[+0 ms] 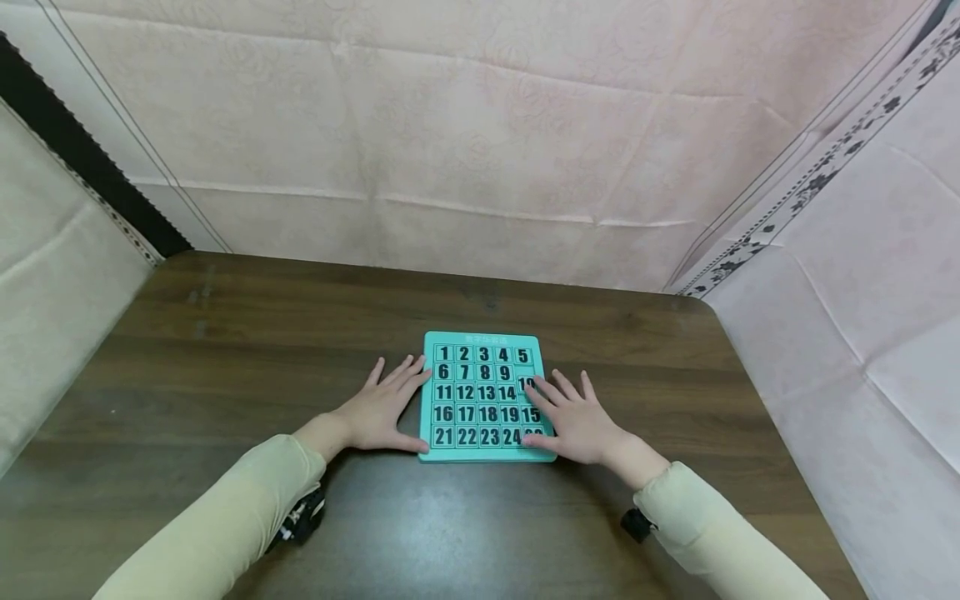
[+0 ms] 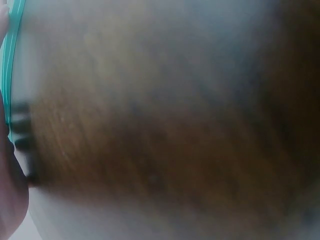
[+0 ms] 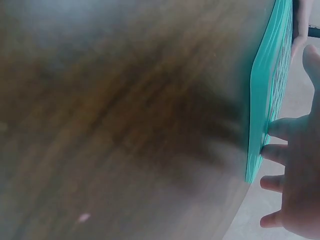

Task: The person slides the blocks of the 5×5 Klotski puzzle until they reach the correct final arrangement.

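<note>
A turquoise sliding number puzzle point(image 1: 486, 457) lies flat on the table, its black-numbered tiles set in rows. My left hand point(image 1: 378, 412) is at its left side, fingers extended to the upper left edge and thumb at the lower left corner. My right hand point(image 1: 581, 425) reaches over the right side with fingers spread. Its index fingertip is on the tile marked 10, which sits slightly higher than the 14 beside it. The right thumb covers part of the lower right tile. In the right wrist view, the puzzle's thick edge point(image 3: 259, 95) shows beside the fingers.
The brown wooden table point(image 1: 262, 333) extends around the puzzle. Pale patterned cloth point(image 1: 480, 150) hangs behind it, with more cloth at both sides. Dark devices are strapped at the left wrist point(image 1: 300, 517) and right wrist point(image 1: 637, 525).
</note>
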Motion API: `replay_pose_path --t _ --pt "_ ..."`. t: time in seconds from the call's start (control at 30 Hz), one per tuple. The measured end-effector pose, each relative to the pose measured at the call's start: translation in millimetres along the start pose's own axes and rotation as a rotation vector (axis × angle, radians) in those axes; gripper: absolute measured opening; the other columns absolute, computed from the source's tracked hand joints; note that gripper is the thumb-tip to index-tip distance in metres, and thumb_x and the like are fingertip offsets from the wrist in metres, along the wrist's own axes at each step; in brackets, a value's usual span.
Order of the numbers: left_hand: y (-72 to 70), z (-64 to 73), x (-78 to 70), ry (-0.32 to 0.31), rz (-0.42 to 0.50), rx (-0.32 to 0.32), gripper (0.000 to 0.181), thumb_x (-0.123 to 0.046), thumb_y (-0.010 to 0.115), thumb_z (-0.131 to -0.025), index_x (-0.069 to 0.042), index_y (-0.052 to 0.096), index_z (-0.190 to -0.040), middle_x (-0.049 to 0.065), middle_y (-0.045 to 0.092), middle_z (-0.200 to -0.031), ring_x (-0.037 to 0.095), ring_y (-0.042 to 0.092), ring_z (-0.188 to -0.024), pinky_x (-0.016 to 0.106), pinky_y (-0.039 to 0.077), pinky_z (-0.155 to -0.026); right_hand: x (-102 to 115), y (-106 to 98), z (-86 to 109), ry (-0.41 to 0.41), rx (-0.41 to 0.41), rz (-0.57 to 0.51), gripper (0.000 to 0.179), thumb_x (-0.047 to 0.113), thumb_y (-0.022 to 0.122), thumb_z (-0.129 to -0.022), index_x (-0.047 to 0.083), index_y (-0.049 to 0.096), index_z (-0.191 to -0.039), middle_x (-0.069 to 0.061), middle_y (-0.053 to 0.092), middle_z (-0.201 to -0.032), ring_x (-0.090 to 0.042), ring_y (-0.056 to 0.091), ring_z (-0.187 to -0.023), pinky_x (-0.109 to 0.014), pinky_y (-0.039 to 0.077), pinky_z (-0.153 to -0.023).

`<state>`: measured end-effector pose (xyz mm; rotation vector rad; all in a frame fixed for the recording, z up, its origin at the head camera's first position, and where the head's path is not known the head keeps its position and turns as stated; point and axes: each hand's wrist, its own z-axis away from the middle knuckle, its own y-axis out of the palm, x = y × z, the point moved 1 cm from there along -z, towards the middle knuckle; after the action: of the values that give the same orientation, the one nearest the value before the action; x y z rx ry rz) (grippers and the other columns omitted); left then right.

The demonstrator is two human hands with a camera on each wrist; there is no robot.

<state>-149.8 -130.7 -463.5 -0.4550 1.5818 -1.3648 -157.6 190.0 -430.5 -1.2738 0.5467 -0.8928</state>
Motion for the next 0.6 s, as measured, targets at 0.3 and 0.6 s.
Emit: replay_pose_path --t 0.3,0.6 --pt "1.1 -0.5 1.2 0.0 0.0 0.017 0.111 -0.078 0.054 -0.07 -0.012 0.016 -0.151 0.007 0.005 -0.159 0.028 0.005 -0.147 0.059 -0.003 -0.113 -3 -5 -11.4 0.007 -0.008 0.016 0.08 0.063 0.046 -0.087 0.015 0.027 -0.149 -0.008 0.026 -0.155 -0.037 0.016 -0.143 -0.066 0.004 -0.109" --pt "1.1 0.0 0.9 -0.004 -0.002 0.02 0.111 -0.079 0.053 -0.07 -0.013 0.016 -0.151 0.006 0.004 -0.159 0.027 0.004 -0.147 0.059 -0.003 -0.113 -3 -6 -11.5 0.011 -0.009 0.003 0.081 0.064 0.046 -0.087 0.016 0.027 -0.149 -0.008 0.025 -0.155 -0.037 0.016 -0.143 -0.066 0.006 -0.11"
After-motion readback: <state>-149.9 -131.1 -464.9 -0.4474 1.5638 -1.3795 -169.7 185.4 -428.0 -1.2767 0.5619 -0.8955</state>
